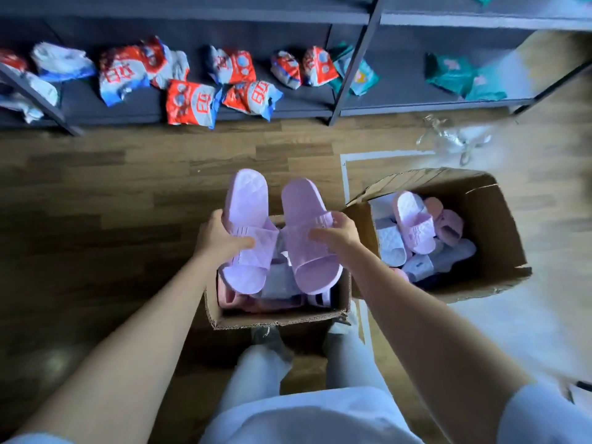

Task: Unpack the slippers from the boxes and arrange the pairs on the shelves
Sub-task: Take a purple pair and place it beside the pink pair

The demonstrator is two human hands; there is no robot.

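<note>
My left hand (221, 237) grips a lilac slipper (248, 200) by its strap. My right hand (338, 233) grips the matching lilac slipper (304, 208) the same way. Both slippers are held side by side, heels pointing away from me, above a small open cardboard box (278, 317) at my feet. That box holds more pink and pale slippers. A larger open cardboard box (499, 219) to the right contains several lilac, white and pink slippers (416, 225). The grey metal shelves (400, 104) stand across the top of the view.
The lowest shelf carries several red-and-white packets (189, 102) on the left and teal packets (461, 78) on the right. Crumpled clear plastic (448, 139) lies on the wooden floor near the shelf's post. My legs and shoes show below the small box.
</note>
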